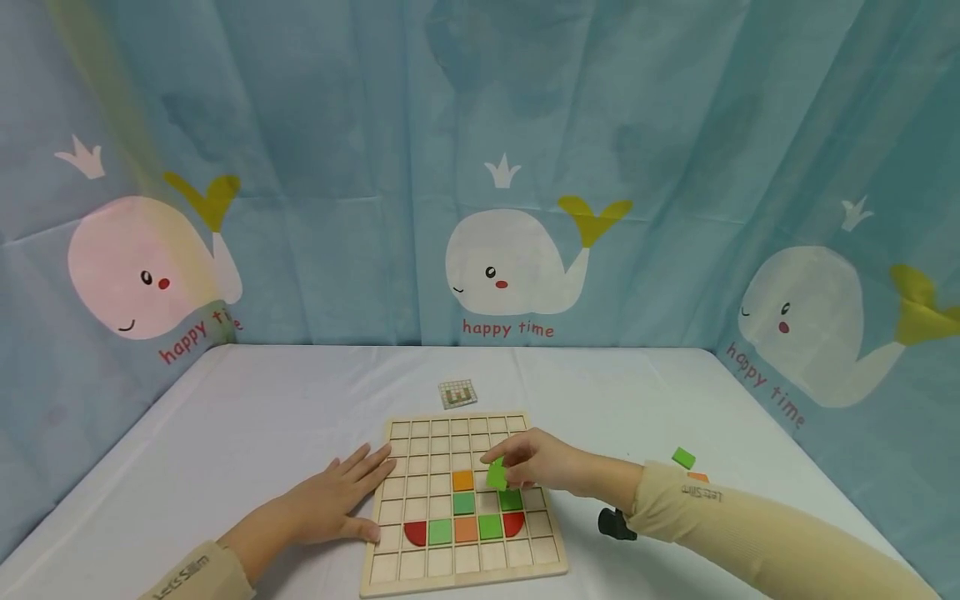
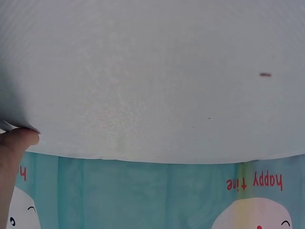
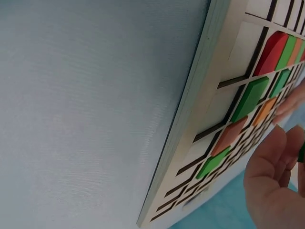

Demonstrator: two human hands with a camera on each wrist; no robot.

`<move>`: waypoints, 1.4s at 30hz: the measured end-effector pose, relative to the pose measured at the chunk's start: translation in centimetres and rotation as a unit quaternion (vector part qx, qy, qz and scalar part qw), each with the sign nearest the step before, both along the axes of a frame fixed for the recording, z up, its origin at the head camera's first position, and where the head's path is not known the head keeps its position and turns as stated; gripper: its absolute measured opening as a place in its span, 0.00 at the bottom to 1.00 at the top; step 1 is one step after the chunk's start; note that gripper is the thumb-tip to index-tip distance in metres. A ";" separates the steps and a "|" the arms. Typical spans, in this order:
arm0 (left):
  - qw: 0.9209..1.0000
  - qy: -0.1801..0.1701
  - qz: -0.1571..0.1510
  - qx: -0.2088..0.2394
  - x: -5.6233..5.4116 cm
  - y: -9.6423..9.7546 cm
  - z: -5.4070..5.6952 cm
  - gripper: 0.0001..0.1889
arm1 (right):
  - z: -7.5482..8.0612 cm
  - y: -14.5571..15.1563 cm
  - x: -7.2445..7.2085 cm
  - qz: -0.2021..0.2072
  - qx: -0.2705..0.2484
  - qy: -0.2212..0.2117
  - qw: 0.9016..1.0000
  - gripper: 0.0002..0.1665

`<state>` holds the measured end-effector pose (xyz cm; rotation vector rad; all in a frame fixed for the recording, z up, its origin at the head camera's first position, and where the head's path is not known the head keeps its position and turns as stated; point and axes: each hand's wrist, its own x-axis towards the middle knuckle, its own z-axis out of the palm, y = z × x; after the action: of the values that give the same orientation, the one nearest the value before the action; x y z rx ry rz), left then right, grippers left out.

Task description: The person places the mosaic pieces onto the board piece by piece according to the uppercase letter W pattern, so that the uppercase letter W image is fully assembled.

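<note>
In the head view, my right hand (image 1: 536,460) pinches a green tile (image 1: 497,475) over the right half of a wooden grid board (image 1: 401,565). The tile's dark edge (image 3: 301,153) barely shows in the right wrist view. My left hand (image 1: 337,498) lies with its fingers spread, touching the board's left border. On the grid sit two red rounded tiles (image 1: 416,533), several green tiles (image 1: 440,532), and orange ones (image 1: 462,481). In the right wrist view, a reddish tile (image 3: 229,136) and a green tile (image 3: 212,162) lie in cells that my right hand hides from the head view.
Behind the board lies a small pattern card (image 1: 457,393). A loose green tile (image 1: 683,457) and an orange tile (image 1: 698,477) are on the white table (image 1: 600,392) at the right. A black object (image 1: 617,523) shows below my right wrist. A blue curtain (image 1: 337,167) hangs behind the table.
</note>
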<state>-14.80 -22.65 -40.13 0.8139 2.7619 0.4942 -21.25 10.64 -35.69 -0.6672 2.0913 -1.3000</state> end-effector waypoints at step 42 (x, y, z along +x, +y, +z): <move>1.000 0.005 0.005 -0.013 0.3 0.2 0.2 0.50 | -1.0 -8.1 0.7 0.057 0.037 0.066 0.996 0.12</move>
<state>-14.53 -22.41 -39.91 0.7981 2.7771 0.4567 -20.56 2.55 -36.72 -0.8478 2.1594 -1.1378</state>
